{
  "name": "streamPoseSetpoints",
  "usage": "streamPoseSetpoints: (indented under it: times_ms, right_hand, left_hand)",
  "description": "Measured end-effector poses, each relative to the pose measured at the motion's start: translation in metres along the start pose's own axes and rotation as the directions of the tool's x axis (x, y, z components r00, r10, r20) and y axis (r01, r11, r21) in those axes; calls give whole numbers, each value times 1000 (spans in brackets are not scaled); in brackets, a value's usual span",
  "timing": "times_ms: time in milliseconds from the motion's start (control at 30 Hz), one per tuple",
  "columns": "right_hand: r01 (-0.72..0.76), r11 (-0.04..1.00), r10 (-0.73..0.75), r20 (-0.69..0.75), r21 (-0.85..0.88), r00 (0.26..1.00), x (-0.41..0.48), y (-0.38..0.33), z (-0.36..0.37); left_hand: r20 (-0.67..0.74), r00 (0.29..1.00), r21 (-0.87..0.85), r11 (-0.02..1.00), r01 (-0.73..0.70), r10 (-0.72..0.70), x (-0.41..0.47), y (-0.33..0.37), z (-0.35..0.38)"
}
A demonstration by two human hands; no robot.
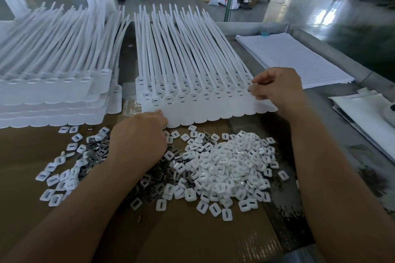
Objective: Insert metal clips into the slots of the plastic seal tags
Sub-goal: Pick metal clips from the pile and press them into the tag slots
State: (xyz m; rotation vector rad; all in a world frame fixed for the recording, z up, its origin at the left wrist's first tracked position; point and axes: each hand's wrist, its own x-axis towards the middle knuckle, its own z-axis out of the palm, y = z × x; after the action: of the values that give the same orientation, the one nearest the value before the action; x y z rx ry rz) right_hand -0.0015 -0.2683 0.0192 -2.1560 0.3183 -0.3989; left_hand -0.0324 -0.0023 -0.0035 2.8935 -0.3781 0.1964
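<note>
Directly between hands [140, 136] [275, 87]: seal tags [203, 109]

Seal tags [192, 83] at centre and the stack [53, 85] at left are milky white. White caps [230, 166] and dark silvery metal clips [155, 178] lie on brown cardboard [192, 232]. Paper [299, 60] at upper right is white, finely ruled.

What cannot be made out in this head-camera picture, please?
Head view:
Left hand: fingertips hidden behind its own knuckles at the white plastic seal-tag sheet's near edge.
Right hand: what its pinched fingers hold is too small to tell.
Pale grey rounded object: cut off by the right edge.
Dark metal clips: partly buried under square white plastic caps.
</note>
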Motion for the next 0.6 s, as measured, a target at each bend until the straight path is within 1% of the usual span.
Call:
streamPoseSetpoints:
  times_ms: [67, 167, 333, 400, 600]
  right_hand:
    - [-8, 999, 10, -47, 44, 999, 4, 5, 1]
    - [-22, 998, 26, -59, 59, 998, 9, 11, 4]
    - [11, 992, -20, -70, -122, 997, 13, 15, 9]
    - [-5, 989, -3, -57, -150, 998, 14, 16, 10]
    - [-19, 987, 24, 28, -158, 999, 17, 22, 11]
  left_hand:
    - [5, 1000, -5, 1000, 2, -2, 0, -1, 1]
    - [6, 1000, -10, 1000, -1, 1, 0, -1, 2]
    - [-7, 1000, 0, 1000, -6, 6, 1, -1, 2]
    - [-7, 1000, -1, 1000, -4, 4, 1, -1, 2]
    - [0, 1000, 8, 1000, -13, 13, 2, -2, 2]
